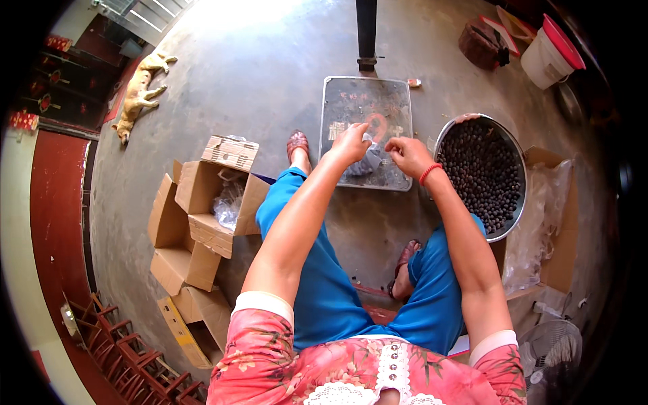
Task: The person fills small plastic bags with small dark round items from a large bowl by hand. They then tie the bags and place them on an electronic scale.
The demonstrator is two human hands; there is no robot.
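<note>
A clear plastic bag [364, 162] rests on the grey metal platform [341, 101] of what looks like a floor scale, with a black post [366, 34] at its far side. At the top of the bag, my left hand [351, 143] is closed in a pinch on its plastic. Just to the right, my right hand [410, 156] hovers over the platform, its fingers bent together toward the bag; whatever they hold, if anything, is too small to make out. Close to my right wrist stands a wide metal basin [519, 169] full of small dark round fruits or nuts [479, 169].
Cardboard boxes [169, 219] lie open at my left, one with clear plastic bags [229, 202] inside. Right of the basin is a carton [567, 236] lined with plastic. A fan [552, 351], a white bucket [545, 61] and a lying dog [140, 91] are farther out.
</note>
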